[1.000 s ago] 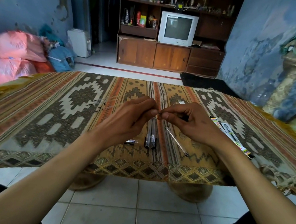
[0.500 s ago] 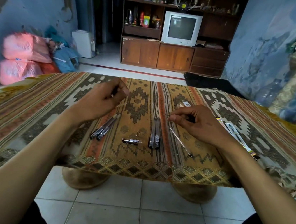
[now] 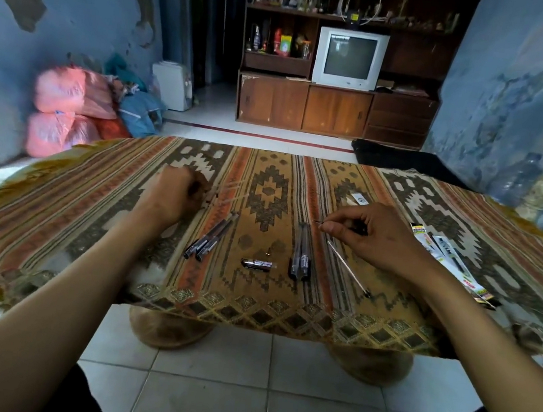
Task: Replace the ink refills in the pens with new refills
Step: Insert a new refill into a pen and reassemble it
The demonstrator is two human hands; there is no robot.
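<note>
My left hand (image 3: 175,195) rests low on the patterned cloth at the left, blurred, fingers curled on the end of a thin pale refill (image 3: 231,188) that lies beside another one. My right hand (image 3: 368,234) hovers at the right, pinching a small dark pen part with a fine point (image 3: 319,222) sticking out to the left. Two groups of dark pens lie between the hands, one slanted (image 3: 210,241) and one straight (image 3: 301,256). A short pen piece (image 3: 257,263) lies between them. A long thin refill (image 3: 348,268) lies under my right wrist.
Refill packets (image 3: 448,258) lie on the cloth right of my right hand, and a small white label (image 3: 359,199) lies further back. The cloth-covered low table (image 3: 55,212) ends just before my forearms. Bags, a cabinet and a TV stand beyond it.
My hands were together at the centre a second ago. The left hand has carried a thin refill out to the left and down to the cloth; the right hand stayed in place with the pen part.
</note>
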